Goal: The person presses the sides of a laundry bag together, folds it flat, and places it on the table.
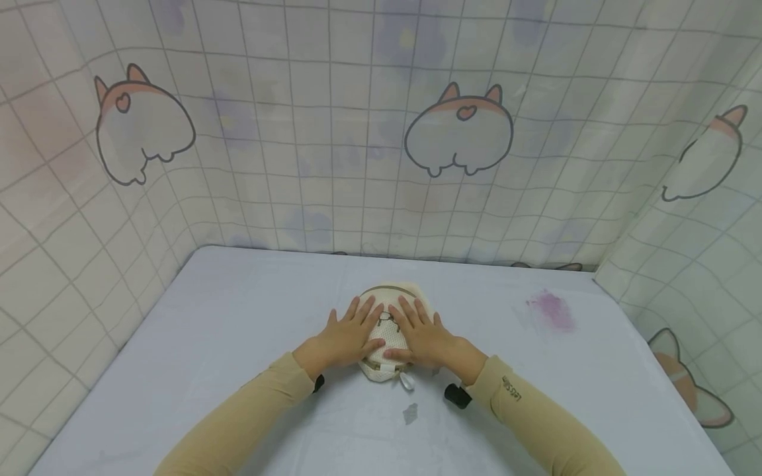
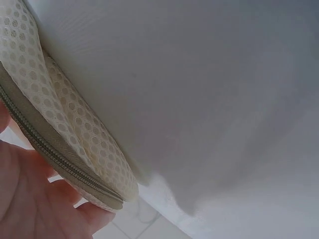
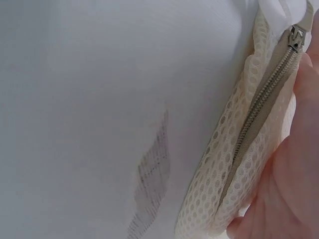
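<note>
A cream mesh zip bag (image 1: 392, 337) with a small printed animal figure lies on the table, roughly in its middle. My left hand (image 1: 345, 338) rests on its left half, fingers spread and straight. On the right half my right hand (image 1: 430, 340) lies the same way, the two thumbs pointing toward each other. The olive zipper (image 2: 60, 159) runs along the bag's edge in the left wrist view. In the right wrist view the metal zipper pull (image 3: 296, 39) sits at the zipper's upper end, and the zip looks closed there. The bag's underside is hidden.
The bag lies on a white-covered table (image 1: 250, 297). A grey patch (image 1: 410, 414) marks the cover in front of the bag, and a pink stain (image 1: 553, 311) lies to the right. Gridded curtains (image 1: 357, 132) printed with cartoon animals stand behind and at both sides.
</note>
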A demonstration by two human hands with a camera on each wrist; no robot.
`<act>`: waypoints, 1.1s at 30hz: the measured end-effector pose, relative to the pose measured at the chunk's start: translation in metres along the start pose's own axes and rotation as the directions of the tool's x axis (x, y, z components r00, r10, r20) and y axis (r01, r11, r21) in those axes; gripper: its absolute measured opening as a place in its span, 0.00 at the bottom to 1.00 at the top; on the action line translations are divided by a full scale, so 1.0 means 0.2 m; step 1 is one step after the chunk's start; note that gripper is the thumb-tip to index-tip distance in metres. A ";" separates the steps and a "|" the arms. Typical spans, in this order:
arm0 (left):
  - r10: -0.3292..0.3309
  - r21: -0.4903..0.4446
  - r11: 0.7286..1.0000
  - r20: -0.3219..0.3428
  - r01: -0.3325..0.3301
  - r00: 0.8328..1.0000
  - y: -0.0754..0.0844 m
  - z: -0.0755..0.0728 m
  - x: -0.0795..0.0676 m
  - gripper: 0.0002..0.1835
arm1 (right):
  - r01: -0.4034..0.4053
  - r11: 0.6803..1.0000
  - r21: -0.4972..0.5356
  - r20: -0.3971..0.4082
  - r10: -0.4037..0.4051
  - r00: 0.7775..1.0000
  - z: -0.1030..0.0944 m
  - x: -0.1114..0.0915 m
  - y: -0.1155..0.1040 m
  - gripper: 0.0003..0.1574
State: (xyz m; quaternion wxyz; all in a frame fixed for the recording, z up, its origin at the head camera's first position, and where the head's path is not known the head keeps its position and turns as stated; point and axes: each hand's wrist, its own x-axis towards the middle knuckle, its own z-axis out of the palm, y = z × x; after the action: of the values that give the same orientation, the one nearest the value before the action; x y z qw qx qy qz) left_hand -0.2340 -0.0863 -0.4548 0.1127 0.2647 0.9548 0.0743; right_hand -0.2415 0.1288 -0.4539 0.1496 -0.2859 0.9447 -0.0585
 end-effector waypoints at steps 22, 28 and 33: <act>-0.026 0.012 1.000 0.030 0.026 0.999 0.00 0.01 0.02 0.40 | -0.029 0.999 -0.030 0.044 0.030 0.999 -0.01 0.00 -0.01 0.61; -0.028 0.016 0.999 0.022 0.028 0.999 0.00 0.00 0.02 0.40 | -0.017 1.000 -0.017 0.003 0.017 1.000 -0.02 -0.01 -0.02 0.60; -0.019 -0.009 1.000 0.028 0.019 0.999 -0.02 0.01 0.01 0.41 | -0.004 1.000 0.005 -0.035 0.004 0.999 -0.02 -0.03 -0.02 0.60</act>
State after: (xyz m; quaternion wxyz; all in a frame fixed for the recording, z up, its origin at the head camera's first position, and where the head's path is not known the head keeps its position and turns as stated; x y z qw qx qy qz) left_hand -0.2372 -0.0880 -0.4569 0.1279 0.2562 0.9553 0.0740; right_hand -0.2358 0.1283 -0.4486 0.1338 -0.2828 0.9475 -0.0657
